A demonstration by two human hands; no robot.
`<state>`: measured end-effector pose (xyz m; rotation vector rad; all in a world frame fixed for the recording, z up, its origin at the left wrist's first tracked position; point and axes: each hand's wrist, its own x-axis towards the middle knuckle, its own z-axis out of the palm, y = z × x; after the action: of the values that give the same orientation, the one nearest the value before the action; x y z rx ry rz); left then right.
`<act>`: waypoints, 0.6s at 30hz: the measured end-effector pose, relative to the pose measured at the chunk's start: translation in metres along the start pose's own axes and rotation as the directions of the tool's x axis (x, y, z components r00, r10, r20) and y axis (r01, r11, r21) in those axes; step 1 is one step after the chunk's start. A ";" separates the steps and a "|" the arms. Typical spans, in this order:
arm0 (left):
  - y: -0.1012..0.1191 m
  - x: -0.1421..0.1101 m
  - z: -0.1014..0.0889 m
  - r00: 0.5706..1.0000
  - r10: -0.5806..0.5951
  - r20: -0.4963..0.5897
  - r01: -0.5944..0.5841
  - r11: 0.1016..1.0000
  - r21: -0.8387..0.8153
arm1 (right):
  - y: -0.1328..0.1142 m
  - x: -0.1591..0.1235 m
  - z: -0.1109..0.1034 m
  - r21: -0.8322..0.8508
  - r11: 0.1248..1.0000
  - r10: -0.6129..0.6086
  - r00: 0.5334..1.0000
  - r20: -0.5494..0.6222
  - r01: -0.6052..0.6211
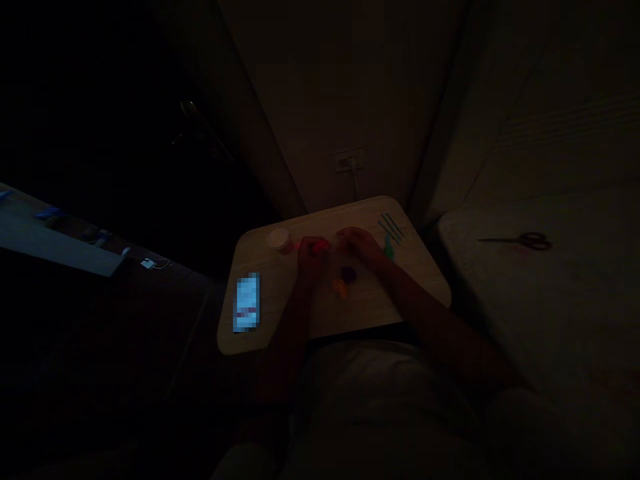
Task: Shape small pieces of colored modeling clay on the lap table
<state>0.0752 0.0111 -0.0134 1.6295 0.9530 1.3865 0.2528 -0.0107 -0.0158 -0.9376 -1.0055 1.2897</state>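
Observation:
In dim light, my left hand is closed on a bright red lump over the middle of a small wooden-topped table. My right hand is just to its right, with curved, blurred fingers; whether it holds anything is unclear. A strip of pinkish red shows left of my left hand, beside a pale round tub. Below the hands lie a dark round lump and an orange piece. A green piece lies beyond my right wrist.
Several thin greenish sticks lie at the table's far right. A lit phone rests at the left. Scissors lie on a pale surface to the right. A wall socket with a cord is behind the table.

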 end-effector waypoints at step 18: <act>-0.003 -0.002 0.011 0.950 -0.305 -0.065 0.269 0.908 -0.320 | 0.000 0.002 -0.003 0.059 0.998 0.005 1.000 0.017 -0.006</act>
<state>0.0854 0.0096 -0.0184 1.1381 0.9449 1.3544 0.2551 -0.0090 -0.0169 -0.8865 -0.9735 1.3262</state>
